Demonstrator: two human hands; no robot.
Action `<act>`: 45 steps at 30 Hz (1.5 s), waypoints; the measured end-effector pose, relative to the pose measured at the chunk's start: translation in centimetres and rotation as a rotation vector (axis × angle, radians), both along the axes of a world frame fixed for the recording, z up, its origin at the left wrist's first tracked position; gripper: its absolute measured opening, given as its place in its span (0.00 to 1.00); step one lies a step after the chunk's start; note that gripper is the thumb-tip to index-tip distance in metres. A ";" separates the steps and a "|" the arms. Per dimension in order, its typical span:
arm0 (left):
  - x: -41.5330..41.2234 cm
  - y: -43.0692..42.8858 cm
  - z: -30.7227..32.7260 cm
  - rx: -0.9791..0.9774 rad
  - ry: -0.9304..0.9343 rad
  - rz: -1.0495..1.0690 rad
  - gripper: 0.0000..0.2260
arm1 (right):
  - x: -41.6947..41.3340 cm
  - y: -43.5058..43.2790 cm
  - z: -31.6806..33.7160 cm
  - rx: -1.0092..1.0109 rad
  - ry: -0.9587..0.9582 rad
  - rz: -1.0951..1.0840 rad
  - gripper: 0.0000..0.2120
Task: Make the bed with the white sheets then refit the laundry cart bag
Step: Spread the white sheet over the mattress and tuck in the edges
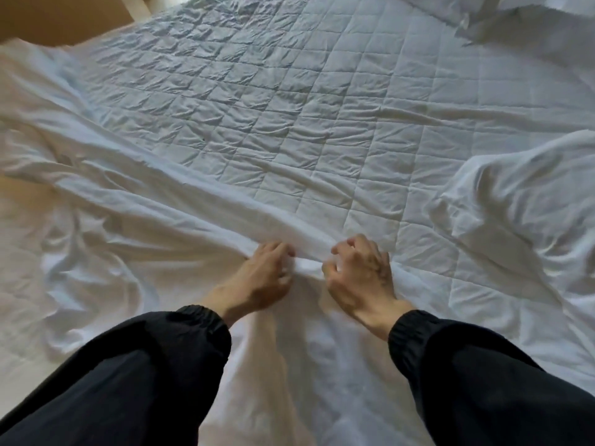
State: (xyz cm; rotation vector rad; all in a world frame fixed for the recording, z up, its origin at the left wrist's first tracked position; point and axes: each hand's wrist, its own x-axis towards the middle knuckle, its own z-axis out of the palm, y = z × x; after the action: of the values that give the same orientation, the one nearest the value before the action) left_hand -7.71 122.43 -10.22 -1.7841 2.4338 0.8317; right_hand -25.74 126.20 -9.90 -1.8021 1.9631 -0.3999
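A white sheet (135, 201) lies crumpled over the near and left part of the bed, its folded edge running from the far left down to my hands. Beyond it the quilted mattress pad (322, 107) is bare. My left hand (262, 278) grips the bunched edge of the sheet with curled fingers. Close beside it my right hand (360, 275) also grips that edge, its fingers clawed into the fabric. Both arms wear black sleeves. No laundry cart is in view.
More rumpled white sheet is heaped at the right side (521, 194). White pillows (515, 20) lie at the far right corner. A brown surface (58, 14) shows past the bed's far left corner.
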 end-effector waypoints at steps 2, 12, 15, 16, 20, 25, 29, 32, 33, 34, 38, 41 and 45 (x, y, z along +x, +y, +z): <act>0.3 -0.9 0.9 -0.080 0.069 0.200 0.18 | 1.8 -2.8 -0.2 0.045 -0.047 0.031 0.15; 4.6 -12.4 0.3 0.053 -0.135 0.597 0.35 | 5.9 -13.9 -3.2 0.526 -0.472 -0.093 0.35; 4.1 -14.0 -0.9 0.021 0.014 0.585 0.32 | 6.2 -16.3 -3.7 0.682 -0.720 -0.089 0.29; 4.0 -14.4 -1.2 -0.005 0.059 0.594 0.30 | 6.4 -16.7 -3.7 0.729 -0.736 -0.028 0.25; 4.1 -15.4 -1.2 -0.118 0.124 0.594 0.25 | 7.1 -18.2 -4.3 0.687 -0.650 -0.033 0.11; 3.8 -17.2 -0.1 -0.378 -0.113 0.550 0.24 | 3.0 -21.6 -2.3 0.235 -0.424 -0.359 0.14; 4.3 -18.4 0.4 -0.285 -0.269 0.493 0.26 | 0.0 -22.1 -0.7 0.000 -0.284 -0.632 0.13; 4.9 -19.2 0.2 -0.295 -0.271 0.458 0.29 | 0.6 -21.7 -1.2 -0.006 -0.190 -0.554 0.12; 4.9 -19.6 0.2 -0.301 -0.309 0.437 0.32 | 1.2 -21.6 -1.4 0.025 -0.183 -0.477 0.14; 4.9 -20.1 0.1 -0.302 -0.364 0.397 0.34 | 1.7 -21.7 -1.6 0.060 -0.195 -0.402 0.16; 4.3 -21.8 -0.3 -0.185 -0.329 0.186 0.41 | 2.6 -23.3 -1.7 0.141 -0.310 -0.299 0.23; 3.7 -22.2 -1.8 0.058 -0.175 0.086 0.41 | 2.5 -24.5 -1.2 0.150 -0.431 -0.285 0.15; 3.0 -19.0 -5.5 0.115 -0.392 0.112 0.41 | 3.1 -24.2 -1.1 0.086 -0.352 -0.115 0.15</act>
State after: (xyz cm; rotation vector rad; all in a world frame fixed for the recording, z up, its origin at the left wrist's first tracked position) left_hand -4.69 103.39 -15.77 -1.8468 2.0185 0.5491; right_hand -22.67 102.02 -10.96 -1.4555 1.8097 -0.6144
